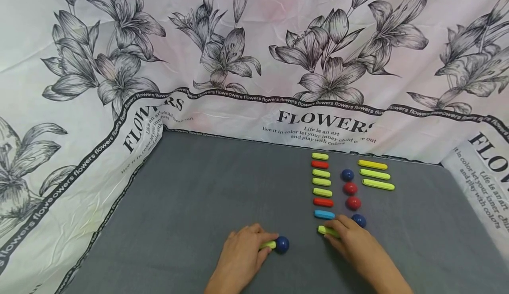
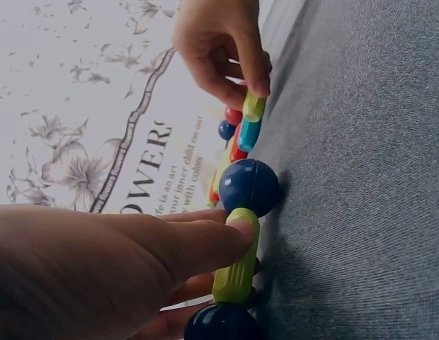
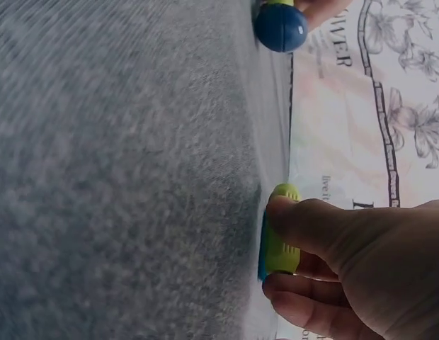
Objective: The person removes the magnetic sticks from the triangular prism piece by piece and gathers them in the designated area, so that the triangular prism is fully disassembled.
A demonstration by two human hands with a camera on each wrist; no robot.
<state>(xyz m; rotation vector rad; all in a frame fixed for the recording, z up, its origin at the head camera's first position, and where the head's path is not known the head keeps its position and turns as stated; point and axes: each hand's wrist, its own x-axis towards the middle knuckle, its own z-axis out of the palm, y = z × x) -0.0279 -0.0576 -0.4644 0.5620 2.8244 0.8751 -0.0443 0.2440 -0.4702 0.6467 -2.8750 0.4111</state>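
My left hand [image 1: 242, 252] pinches a short yellow-green building rod [image 2: 238, 265] between thumb and fingers. A dark blue ball [image 1: 282, 244] touches the rod's far end, and a second dark blue ball [image 2: 223, 324] shows at its other end in the left wrist view. To the right, my right hand [image 1: 351, 243] pinches another yellow-green rod [image 3: 282, 234] at the near end of a column of short rods. A light blue rod [image 1: 324, 214] lies just beyond it. Right beside those fingers is a dark blue ball [image 1: 359, 220], partly covered by the hand.
Farther up the column lie red rods [image 1: 323, 202] and yellow-green rods [image 1: 322, 192]. Two red balls [image 1: 350, 188] and a blue ball [image 1: 347, 175] line up to the right. Longer yellow rods [image 1: 372, 165] lie beyond. Flower-printed cloth [image 1: 238, 117] borders the grey surface [image 1: 191, 196].
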